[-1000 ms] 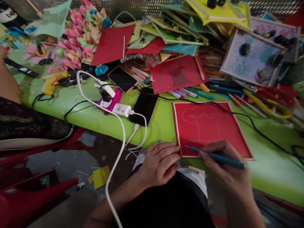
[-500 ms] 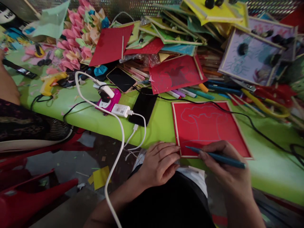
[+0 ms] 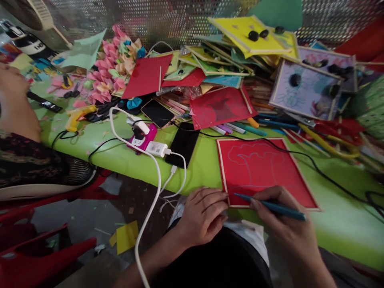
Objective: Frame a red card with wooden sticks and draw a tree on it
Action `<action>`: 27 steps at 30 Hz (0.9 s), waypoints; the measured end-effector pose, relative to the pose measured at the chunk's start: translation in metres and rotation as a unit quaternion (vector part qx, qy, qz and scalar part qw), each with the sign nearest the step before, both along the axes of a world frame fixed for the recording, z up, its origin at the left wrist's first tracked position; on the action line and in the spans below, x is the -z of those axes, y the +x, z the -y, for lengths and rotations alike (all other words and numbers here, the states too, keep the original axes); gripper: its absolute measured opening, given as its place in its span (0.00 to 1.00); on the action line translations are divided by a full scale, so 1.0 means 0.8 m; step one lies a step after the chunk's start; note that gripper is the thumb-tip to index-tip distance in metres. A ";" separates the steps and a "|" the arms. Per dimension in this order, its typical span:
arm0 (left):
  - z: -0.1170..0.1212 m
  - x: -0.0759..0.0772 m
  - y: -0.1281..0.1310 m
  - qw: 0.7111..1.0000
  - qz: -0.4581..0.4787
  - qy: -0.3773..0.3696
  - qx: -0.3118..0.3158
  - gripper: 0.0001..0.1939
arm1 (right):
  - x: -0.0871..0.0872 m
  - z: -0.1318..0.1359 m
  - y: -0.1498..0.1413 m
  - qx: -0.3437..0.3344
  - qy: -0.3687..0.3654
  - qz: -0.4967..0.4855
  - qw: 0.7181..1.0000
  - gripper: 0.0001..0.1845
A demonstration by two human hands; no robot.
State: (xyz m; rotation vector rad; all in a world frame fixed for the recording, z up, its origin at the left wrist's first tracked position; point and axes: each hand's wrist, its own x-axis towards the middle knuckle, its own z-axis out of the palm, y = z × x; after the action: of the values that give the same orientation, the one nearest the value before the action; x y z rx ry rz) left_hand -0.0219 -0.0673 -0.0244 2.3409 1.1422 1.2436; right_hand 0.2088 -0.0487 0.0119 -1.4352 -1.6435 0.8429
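A red card (image 3: pixel 258 164) with thin wooden strips along its edges lies near the table's front edge. Pale outlines on it show a wavy, cloud-like top over two curved upright lines and a level line. My right hand (image 3: pixel 288 216) grips a teal pen (image 3: pixel 282 209), its tip over the card's lower left part; whether it touches cannot be made out. At the lower left corner, my left hand (image 3: pixel 204 216) holds the card's edge, fingers together and curved, fingertips on the wooden strip. The thumb is partly hidden beneath them.
A black cable (image 3: pixel 312 160) crosses the card's upper right. Left of it lie a phone (image 3: pixel 183 144), a pink power strip (image 3: pixel 144 138) and a white cable (image 3: pixel 156 168). Framed cards (image 3: pixel 306 88), markers (image 3: pixel 252 130) and scissors (image 3: pixel 330 144) crowd the back. Another person's arm (image 3: pixel 18 104) is at left.
The view has tilted up slightly, so the table's things sit lower in it. My hands keep nearly the same pose, with the pen still by the card's lower left.
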 end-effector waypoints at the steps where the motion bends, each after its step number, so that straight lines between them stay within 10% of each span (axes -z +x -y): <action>1: 0.000 0.001 0.000 1.000 0.001 -0.003 0.002 0.12 | 0.000 0.000 0.000 -0.002 -0.001 -0.002 1.000 0.07; 27: 0.001 0.003 -0.002 1.000 0.003 -0.012 0.012 0.13 | 0.000 -0.001 0.001 -0.004 0.002 -0.008 1.000 0.07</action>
State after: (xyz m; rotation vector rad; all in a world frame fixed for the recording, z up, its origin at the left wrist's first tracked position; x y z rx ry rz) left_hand -0.0232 -0.0681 -0.0264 2.3239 1.1178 1.2219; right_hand 0.2098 -0.0482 0.0120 -1.4160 -1.6402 0.8529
